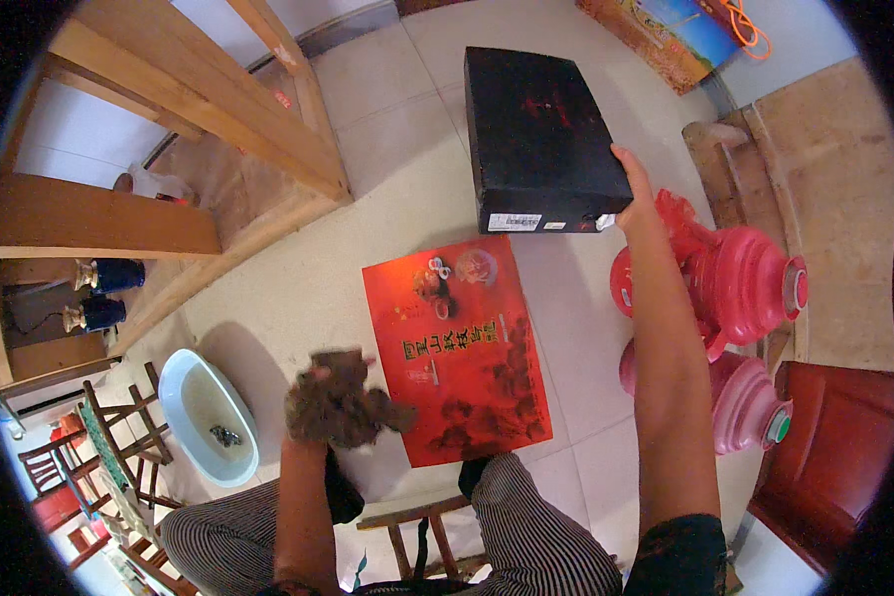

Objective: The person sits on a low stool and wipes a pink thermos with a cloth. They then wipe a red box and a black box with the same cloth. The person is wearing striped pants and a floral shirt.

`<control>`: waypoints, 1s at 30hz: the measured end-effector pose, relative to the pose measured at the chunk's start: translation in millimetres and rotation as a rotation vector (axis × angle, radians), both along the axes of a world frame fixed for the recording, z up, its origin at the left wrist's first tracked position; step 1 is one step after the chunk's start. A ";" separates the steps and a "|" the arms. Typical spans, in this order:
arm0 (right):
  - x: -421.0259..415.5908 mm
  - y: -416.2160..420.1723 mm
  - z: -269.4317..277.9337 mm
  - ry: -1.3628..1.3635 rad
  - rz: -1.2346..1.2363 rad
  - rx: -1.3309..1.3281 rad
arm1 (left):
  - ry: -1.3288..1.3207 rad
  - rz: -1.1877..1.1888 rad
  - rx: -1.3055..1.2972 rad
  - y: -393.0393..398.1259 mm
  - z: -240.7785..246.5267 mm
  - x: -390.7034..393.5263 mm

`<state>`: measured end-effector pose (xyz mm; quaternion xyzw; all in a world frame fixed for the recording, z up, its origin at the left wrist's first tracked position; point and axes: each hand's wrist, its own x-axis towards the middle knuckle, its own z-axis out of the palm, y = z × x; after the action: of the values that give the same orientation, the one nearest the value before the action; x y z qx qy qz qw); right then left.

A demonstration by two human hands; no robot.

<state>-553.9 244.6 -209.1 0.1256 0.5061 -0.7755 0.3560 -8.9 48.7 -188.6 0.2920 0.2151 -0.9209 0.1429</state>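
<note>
My left hand [320, 375] is mostly hidden by a bunched brown cloth [346, 406] that it holds, with only bits of fingers showing. The cloth is just left of a flat red printed box [477, 387] on the floor in front of my knees; it overlaps the box's left edge in the view. With my right hand [633, 182] I grip the near right corner of a black box [540, 134], beyond the red one. That black box bears white labels on its near side. Whether it rests on the floor or is raised, I cannot tell.
To the left stands a light-blue plastic tub [252, 428] of cloudy water with a dark thing inside. Two pink thermos flasks [745, 279] [741, 402] stand right, near my forearm. A wooden frame [268, 141] rises at upper left; a picture-printed carton [663, 37] stands at upper right.
</note>
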 end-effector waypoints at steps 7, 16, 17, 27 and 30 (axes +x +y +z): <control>0.3 19.3 -43.0 -0.020 -0.053 0.067 | -0.227 -0.578 -0.697 45.4 -18.8 40.8; 160.5 73.5 -69.4 0.418 -0.162 0.510 | -0.247 -0.610 -0.470 38.0 -4.5 -2.1; 188.5 108.6 -99.4 0.276 -0.107 0.616 | -0.235 -0.650 -0.482 36.9 -3.7 -12.0; 305.9 97.8 -51.2 -0.338 0.203 0.166 | -0.268 -0.768 -0.518 38.7 17.9 -1.0; 328.2 107.8 -53.0 -0.385 0.171 0.139 | -0.248 -0.774 -0.540 38.9 55.1 -5.3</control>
<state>-225.7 352.3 -262.1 0.2524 0.4897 -0.6674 0.5010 -14.2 87.7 -133.5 0.4106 -0.1744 -0.8876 -0.1147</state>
